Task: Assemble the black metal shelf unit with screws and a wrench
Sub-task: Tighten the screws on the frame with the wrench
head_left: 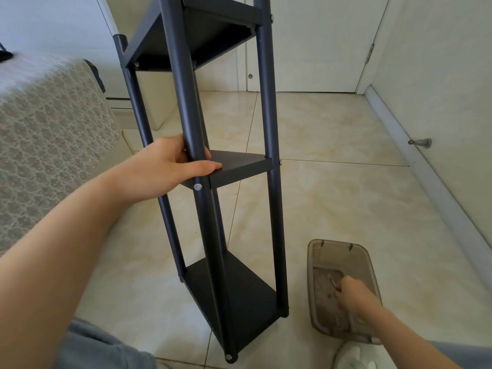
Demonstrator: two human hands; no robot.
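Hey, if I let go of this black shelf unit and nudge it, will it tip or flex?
Probably apt to tip: the shelf unit looks tall and narrow, and your left hand grips a post. Likely stiff, since screws pin metal shelves to posts. It may slide on the glossy tile floor.

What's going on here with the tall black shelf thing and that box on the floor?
A person is putting together a tall black metal shelf unit, which stands on the glossy beige floor tiles with three shelves in view. Their left hand grips a front post at the middle shelf, just above a silver screw. Their right hand reaches into a translucent brown plastic bin beside the unit and appears to pinch a thin silvery metal tool, possibly the wrench.
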